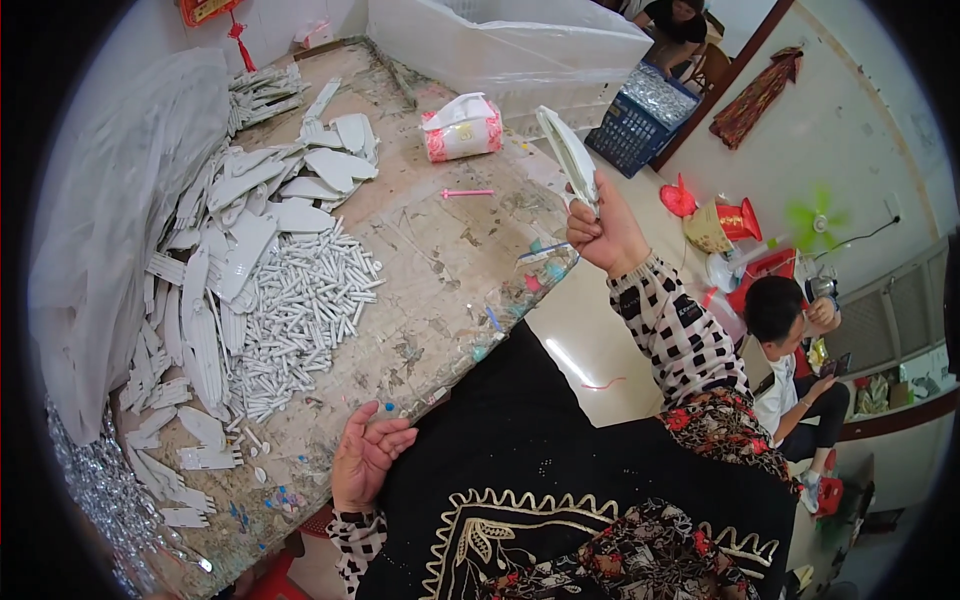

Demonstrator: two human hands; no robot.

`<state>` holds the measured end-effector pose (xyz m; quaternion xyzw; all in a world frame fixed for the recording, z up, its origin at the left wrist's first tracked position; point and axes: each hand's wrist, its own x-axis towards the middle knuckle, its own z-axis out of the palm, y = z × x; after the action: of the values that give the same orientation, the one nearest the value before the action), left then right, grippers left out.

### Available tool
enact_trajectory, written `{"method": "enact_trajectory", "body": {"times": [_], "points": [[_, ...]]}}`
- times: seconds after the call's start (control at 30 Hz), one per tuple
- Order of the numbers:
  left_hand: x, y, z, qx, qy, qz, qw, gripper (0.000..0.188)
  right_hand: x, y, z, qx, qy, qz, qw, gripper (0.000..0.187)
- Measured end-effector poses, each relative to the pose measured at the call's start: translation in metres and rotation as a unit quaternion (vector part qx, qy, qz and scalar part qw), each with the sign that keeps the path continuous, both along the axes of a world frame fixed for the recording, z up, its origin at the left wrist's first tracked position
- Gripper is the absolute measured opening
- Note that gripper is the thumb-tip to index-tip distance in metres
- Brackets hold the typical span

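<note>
Raised over the right edge of the worktable [400, 340], my right hand [610, 230] grips a long, curved white plastic piece [568, 155] by its lower end, and the piece points up and away to the left. My left hand [367, 460] rests by the table's near edge, palm turned up, fingers loosely bent and apart, with nothing in it. Nearest to it is a heap of small white plastic pegs [305, 310]. Behind those lies a pile of flat white plastic pieces [250, 245], some with comb-like ends.
Translucent plastic sheeting [120, 220] hangs at the left over silvery strips [110, 510]. A tissue pack [462, 135], a pink pen [468, 193] and a plastic-lined bin [500, 55] stand toward the back. A blue crate [640, 120] and a seated person [785, 370] are at the right.
</note>
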<state>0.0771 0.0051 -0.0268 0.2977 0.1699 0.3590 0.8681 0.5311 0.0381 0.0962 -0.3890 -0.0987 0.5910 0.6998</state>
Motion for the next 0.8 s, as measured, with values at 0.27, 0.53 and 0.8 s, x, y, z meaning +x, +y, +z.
{"method": "enact_trajectory", "body": {"times": [0.27, 0.53, 0.8], "points": [[0.005, 0.009, -0.006, 0.003, -0.008, -0.011, 1.000, 0.059, 0.011, 0.007, -0.009, -0.009, 0.002, 0.009, 1.000, 0.042], [0.004, 0.006, -0.003, 0.004, -0.005, -0.007, 1.000, 0.060, 0.016, 0.001, -0.013, -0.016, 0.017, -0.009, 1.000, 0.042], [0.002, 0.000, -0.006, 0.002, -0.001, 0.005, 1.000, 0.059, 0.022, -0.002, -0.019, 0.014, 0.012, -0.103, 0.994, 0.041]]}}
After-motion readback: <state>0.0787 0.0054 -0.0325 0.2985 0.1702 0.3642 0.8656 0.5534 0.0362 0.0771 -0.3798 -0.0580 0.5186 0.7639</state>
